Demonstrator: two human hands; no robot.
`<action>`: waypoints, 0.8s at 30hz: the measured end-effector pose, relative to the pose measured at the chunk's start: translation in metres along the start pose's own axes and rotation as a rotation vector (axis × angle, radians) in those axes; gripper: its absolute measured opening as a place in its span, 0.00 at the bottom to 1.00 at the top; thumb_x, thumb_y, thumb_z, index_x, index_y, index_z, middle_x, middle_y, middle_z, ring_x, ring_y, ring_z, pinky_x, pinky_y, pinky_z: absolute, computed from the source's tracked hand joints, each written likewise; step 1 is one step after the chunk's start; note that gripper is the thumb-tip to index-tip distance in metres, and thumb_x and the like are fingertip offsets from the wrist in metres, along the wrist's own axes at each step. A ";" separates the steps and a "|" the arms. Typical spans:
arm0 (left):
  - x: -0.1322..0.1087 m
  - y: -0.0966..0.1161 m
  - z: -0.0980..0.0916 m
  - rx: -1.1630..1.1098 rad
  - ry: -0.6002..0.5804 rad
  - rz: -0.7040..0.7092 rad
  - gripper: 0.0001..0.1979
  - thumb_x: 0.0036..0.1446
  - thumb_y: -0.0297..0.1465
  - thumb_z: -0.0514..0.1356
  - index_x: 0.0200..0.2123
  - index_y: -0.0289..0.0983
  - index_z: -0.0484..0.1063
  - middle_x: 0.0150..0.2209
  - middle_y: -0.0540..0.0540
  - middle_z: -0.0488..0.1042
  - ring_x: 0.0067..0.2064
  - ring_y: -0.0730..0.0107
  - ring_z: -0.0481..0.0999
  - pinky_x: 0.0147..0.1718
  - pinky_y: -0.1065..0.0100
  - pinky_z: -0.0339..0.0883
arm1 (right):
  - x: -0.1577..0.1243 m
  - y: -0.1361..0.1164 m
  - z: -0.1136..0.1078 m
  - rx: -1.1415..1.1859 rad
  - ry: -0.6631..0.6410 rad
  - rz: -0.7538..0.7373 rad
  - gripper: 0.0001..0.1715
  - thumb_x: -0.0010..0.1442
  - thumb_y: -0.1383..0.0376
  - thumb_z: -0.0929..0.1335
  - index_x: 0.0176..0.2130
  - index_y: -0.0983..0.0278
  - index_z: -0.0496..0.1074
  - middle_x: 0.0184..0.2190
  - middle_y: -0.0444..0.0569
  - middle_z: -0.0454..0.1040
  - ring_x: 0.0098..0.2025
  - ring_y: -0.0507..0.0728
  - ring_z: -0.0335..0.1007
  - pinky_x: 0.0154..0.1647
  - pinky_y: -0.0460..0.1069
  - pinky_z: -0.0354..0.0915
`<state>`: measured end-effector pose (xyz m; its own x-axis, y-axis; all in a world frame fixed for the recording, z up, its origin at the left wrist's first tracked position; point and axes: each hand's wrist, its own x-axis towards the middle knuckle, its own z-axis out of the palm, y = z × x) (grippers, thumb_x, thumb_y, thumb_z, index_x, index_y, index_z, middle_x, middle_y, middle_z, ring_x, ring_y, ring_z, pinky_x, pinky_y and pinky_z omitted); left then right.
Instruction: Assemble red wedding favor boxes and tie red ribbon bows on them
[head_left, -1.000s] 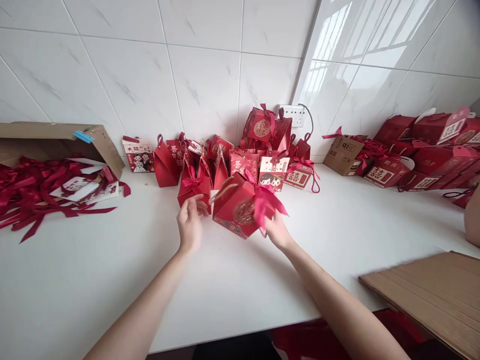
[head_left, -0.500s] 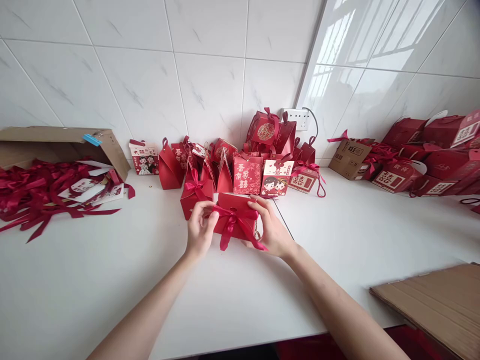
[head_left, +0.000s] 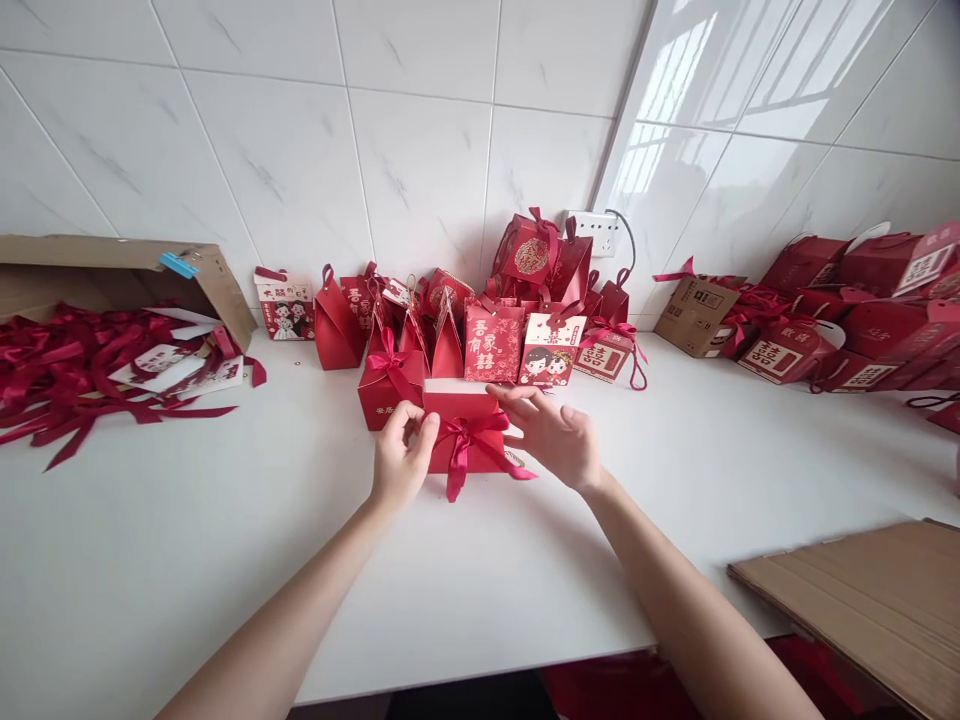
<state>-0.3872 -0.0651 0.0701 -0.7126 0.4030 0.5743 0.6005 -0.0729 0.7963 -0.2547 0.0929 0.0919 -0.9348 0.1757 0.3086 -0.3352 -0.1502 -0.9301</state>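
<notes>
A red gift box (head_left: 480, 405) stands on the white table in front of me, with a crimson ribbon bow (head_left: 463, 435) across its front. At the box's left edge, the thumb and curled fingers of my left hand (head_left: 403, 455) are closed on the bow's left loop. My right hand (head_left: 559, 440) is beside the box's right side, fingers spread and palm partly turned up, gripping nothing. Some gold cord (head_left: 514, 459) shows by the box's lower right corner. Touching or nearly touching on the left is another red box (head_left: 381, 395) topped with a bow.
Along the tiled wall stand several red and white gift boxes (head_left: 495, 340). A cardboard carton (head_left: 236, 300) spilling crimson ribbons (head_left: 82, 370) lies at left. More red boxes (head_left: 780, 350) are piled at right, and a flat cardboard sheet (head_left: 855, 590) lies at the near right edge.
My right hand has let go of the box and ribbon, opening and moving slightly right. The box now sits lower and more level, while my left hand stays at its left edge.
</notes>
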 end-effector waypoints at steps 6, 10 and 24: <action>-0.001 0.005 -0.001 -0.059 -0.095 0.020 0.12 0.55 0.36 0.54 0.22 0.39 0.58 0.21 0.53 0.58 0.24 0.73 0.59 0.25 0.71 0.56 | 0.004 0.004 0.012 -0.235 0.250 -0.021 0.22 0.53 0.48 0.69 0.24 0.62 0.64 0.56 0.53 0.67 0.53 0.62 0.66 0.54 0.57 0.60; -0.002 0.007 -0.003 -0.073 -0.120 0.024 0.13 0.55 0.35 0.55 0.22 0.39 0.57 0.21 0.53 0.57 0.24 0.73 0.58 0.25 0.70 0.55 | 0.003 0.004 0.019 -0.337 0.290 -0.037 0.22 0.56 0.52 0.68 0.20 0.62 0.61 0.58 0.54 0.65 0.57 0.64 0.62 0.57 0.57 0.55; -0.003 0.012 -0.004 -0.145 -0.205 -0.103 0.14 0.53 0.36 0.54 0.20 0.40 0.55 0.18 0.54 0.54 0.19 0.75 0.53 0.18 0.70 0.49 | 0.003 0.012 0.014 -0.291 0.331 -0.017 0.25 0.57 0.52 0.66 0.17 0.63 0.64 0.56 0.49 0.65 0.53 0.63 0.65 0.46 0.54 0.65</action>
<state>-0.3790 -0.0707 0.0791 -0.6698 0.5903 0.4504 0.4602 -0.1461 0.8757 -0.2634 0.0779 0.0840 -0.8256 0.4852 0.2880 -0.2594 0.1269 -0.9574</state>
